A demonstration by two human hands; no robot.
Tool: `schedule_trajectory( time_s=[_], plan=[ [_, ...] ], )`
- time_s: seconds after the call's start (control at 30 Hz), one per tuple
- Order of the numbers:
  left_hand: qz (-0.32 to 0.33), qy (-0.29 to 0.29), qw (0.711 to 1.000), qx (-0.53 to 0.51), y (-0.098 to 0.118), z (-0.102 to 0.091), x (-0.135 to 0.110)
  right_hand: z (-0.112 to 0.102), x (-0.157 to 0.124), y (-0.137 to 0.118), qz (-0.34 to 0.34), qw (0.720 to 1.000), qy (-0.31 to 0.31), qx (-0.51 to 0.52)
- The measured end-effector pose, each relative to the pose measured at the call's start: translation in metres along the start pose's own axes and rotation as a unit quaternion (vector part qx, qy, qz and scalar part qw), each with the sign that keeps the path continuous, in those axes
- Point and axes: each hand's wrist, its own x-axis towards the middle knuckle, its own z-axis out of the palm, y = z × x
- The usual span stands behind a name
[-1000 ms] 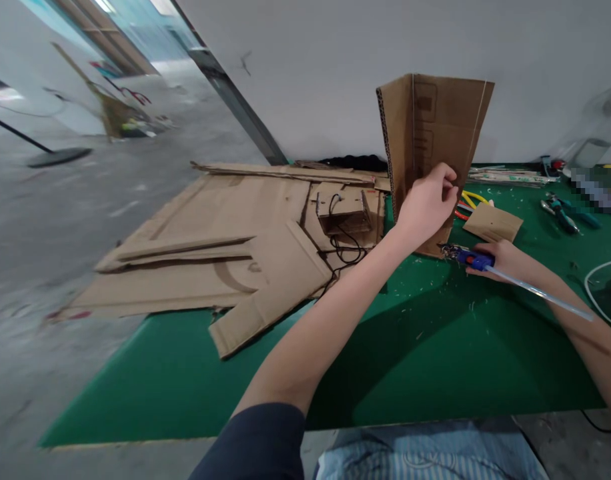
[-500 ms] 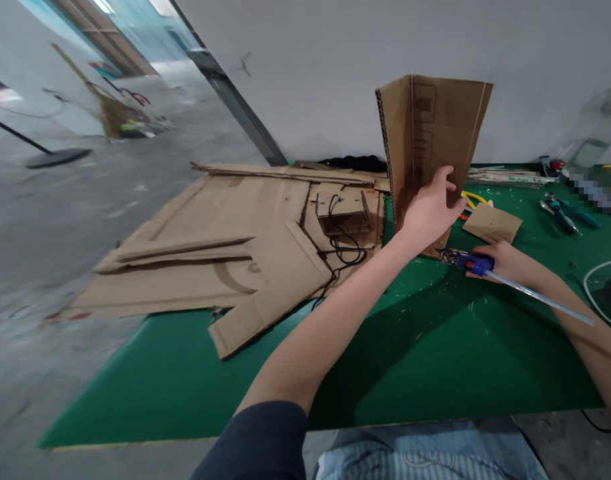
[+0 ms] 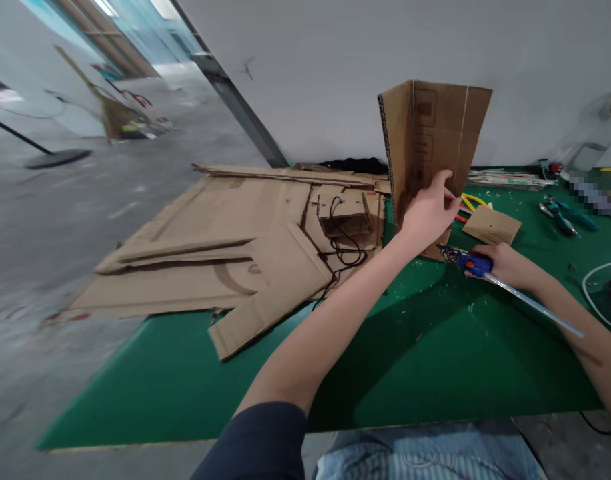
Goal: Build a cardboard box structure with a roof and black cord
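A folded piece of brown cardboard (image 3: 430, 133) stands upright on the green table (image 3: 405, 360), near the far wall. My left hand (image 3: 428, 210) grips its lower right edge with thumb and fingers closed on it. My right hand (image 3: 503, 265) lies on the table to the right, holding a blue glue gun (image 3: 470, 262). The gun's nozzle points left at the foot of the cardboard. A clear glue stick (image 3: 535, 305) juts out behind the gun along my forearm.
Flat cardboard sheets (image 3: 220, 240) cover the table's left end, with a small cardboard box and black wires (image 3: 343, 220) on them. A small cardboard piece (image 3: 490, 225), pliers (image 3: 560, 213) and a white cable (image 3: 593, 293) lie at the right.
The right flap of the standing cardboard has swung inward, so the piece looks narrower. My left hand shifted slightly on its edge. My right hand with the glue gun stayed almost still.
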Motion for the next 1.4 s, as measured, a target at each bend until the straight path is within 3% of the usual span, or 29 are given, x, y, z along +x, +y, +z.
schedule_trajectory(
  time_s=[0.33,0.67,0.77,0.9,1.0,1.13,1.23,1.4],
  plan=[
    [0.003,0.003,1.000,0.013,0.003,-0.002,-0.001,0.000,-0.001,0.000,0.001,1.000,0.005,0.009],
    [0.018,0.051,0.998,0.036,0.020,-0.015,-0.004,0.000,-0.002,-0.004,-0.012,0.999,0.019,0.047],
    [0.032,0.073,0.995,0.058,0.032,-0.027,-0.008,0.003,-0.002,-0.004,-0.023,0.999,0.026,0.037],
    [0.095,0.125,0.985,0.071,0.052,-0.061,-0.016,0.010,-0.001,-0.009,-0.037,0.999,0.025,0.007],
    [0.183,0.222,0.955,0.067,0.058,-0.090,-0.023,0.015,0.003,-0.020,-0.014,0.998,0.024,-0.049],
    [0.188,0.322,0.918,0.136,0.044,-0.113,-0.025,0.014,0.016,-0.039,0.029,0.989,0.013,-0.144],
    [0.194,0.331,0.910,0.155,0.030,-0.118,-0.022,0.012,0.028,-0.050,0.049,0.982,-0.006,-0.180],
    [0.172,0.269,0.930,0.182,0.023,-0.116,-0.017,0.015,0.040,-0.059,0.070,0.979,-0.022,-0.190]
  ],
)
